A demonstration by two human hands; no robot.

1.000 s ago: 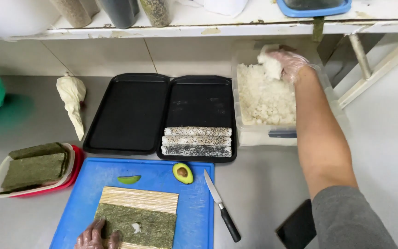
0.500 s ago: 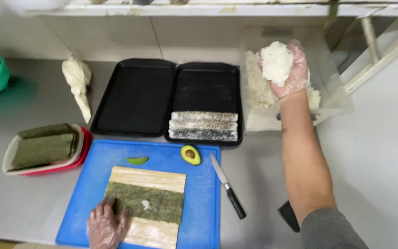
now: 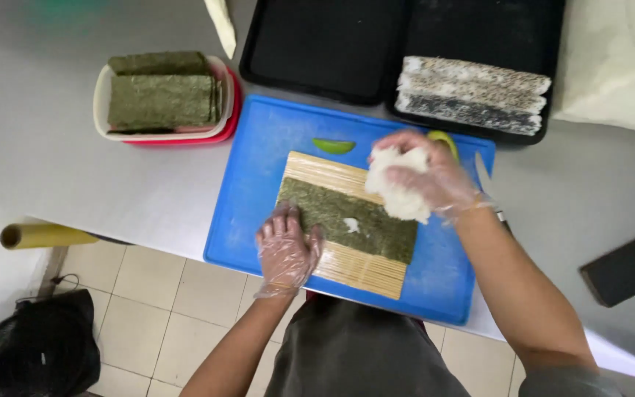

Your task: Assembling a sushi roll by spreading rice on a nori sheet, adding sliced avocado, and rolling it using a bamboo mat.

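A dark green seaweed sheet lies on a bamboo rolling mat on a blue cutting board. My left hand, in a clear glove, presses flat on the mat's near left corner and the sheet's edge. My right hand, also gloved, holds a ball of white rice just above the sheet's far right corner. A few rice grains sit on the sheet. A green avocado slice lies at the board's far edge.
Two black trays stand behind the board; the right one holds finished sesame-coated rolls. A tub of seaweed sheets sits at the left. A rice container is at the far right, a dark flat object at the right edge.
My right hand has carried the rice ball from the rice container down to the seaweed sheet. The view has tilted down toward the board. My left hand stays on the mat.
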